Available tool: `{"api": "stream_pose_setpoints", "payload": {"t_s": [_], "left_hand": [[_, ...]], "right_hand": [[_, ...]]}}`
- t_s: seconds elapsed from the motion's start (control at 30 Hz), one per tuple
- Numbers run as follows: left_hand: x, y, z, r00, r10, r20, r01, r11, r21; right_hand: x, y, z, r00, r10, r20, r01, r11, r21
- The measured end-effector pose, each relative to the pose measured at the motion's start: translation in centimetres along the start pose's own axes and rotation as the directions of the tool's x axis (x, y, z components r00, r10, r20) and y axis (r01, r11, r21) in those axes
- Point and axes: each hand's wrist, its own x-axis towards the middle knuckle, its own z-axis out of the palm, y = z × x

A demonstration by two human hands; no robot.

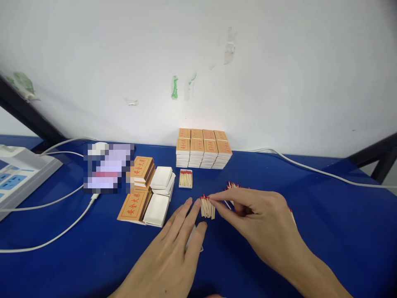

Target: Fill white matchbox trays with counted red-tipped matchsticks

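A small bundle of red-tipped matches (207,206) stands between my two hands on the blue table (325,231). My right hand (260,219) pinches the bundle from the right with thumb and forefinger. My left hand (176,244) lies flat with fingers stretched, its fingertips touching the bundle's left side; a white tray (201,247) peeks out from under it. More loose matches (232,186) lie behind my right hand. An open tray filled with matches (185,178) sits just beyond.
A block of stacked orange matchboxes (203,148) stands against the white wall. Orange sleeves (134,205) and white inner trays (157,209) lie at the left. A blurred object (108,167), white cables (62,231) and a power strip (18,174) occupy the far left.
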Motion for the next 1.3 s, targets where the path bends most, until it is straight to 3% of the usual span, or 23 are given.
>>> {"api": "stream_pose_setpoints", "payload": {"t_s": [0.1, 0.17, 0.3, 0.43, 0.57, 0.67, 0.77, 0.9, 1.07, 1.2, 1.3], "left_hand": [[0.0, -0.1, -0.1, 1.000, 0.005, 0.010, -0.005, 1.000, 0.001], [0.0, 0.0, -0.1, 1.000, 0.012, 0.015, -0.012, 1.000, 0.020], [0.3, 0.1, -0.2, 0.999, 0.024, 0.026, -0.025, 0.999, 0.048], [0.4, 0.1, -0.1, 1.000, 0.028, 0.014, -0.029, 0.998, 0.058], [0.1, 0.0, 0.1, 1.000, 0.015, -0.008, -0.014, 1.000, 0.025], [0.0, -0.1, 0.2, 1.000, 0.008, -0.010, -0.007, 1.000, 0.008], [-0.1, -0.2, 0.2, 1.000, 0.009, -0.007, -0.009, 1.000, 0.016], [-0.1, -0.1, 0.2, 1.000, -0.002, -0.014, 0.001, 1.000, -0.011], [0.0, -0.2, 0.2, 1.000, -0.005, -0.016, 0.004, 0.999, -0.044], [0.2, -0.2, 0.0, 1.000, 0.014, -0.006, -0.014, 1.000, -0.002], [0.3, -0.1, -0.1, 1.000, 0.025, 0.003, -0.025, 0.999, 0.023]], "right_hand": [[0.1, 0.2, -0.5, 0.991, -0.019, 0.135, 0.023, 0.999, -0.026], [0.4, 0.2, -1.1, 0.982, 0.034, 0.186, -0.033, 0.999, -0.011], [0.8, 0.5, -2.1, 0.974, 0.200, 0.110, -0.197, 0.980, -0.032], [0.7, 1.3, -1.9, 0.967, 0.254, 0.019, -0.242, 0.938, -0.247], [0.5, 1.2, -0.7, 0.956, 0.286, 0.064, -0.217, 0.838, -0.501], [0.5, 0.7, -0.2, 0.943, 0.309, 0.121, -0.184, 0.790, -0.584], [0.4, 0.2, -0.2, 0.946, 0.300, 0.122, -0.194, 0.826, -0.529], [0.1, -0.3, -0.2, 0.944, 0.319, 0.080, -0.281, 0.910, -0.305], [-0.1, -1.1, 0.8, 0.920, 0.381, 0.094, -0.373, 0.923, -0.096], [0.1, -1.2, 0.5, 0.916, 0.388, 0.104, -0.383, 0.921, -0.063], [0.1, -0.8, -0.5, 0.914, 0.405, 0.037, -0.395, 0.907, -0.148]]}}
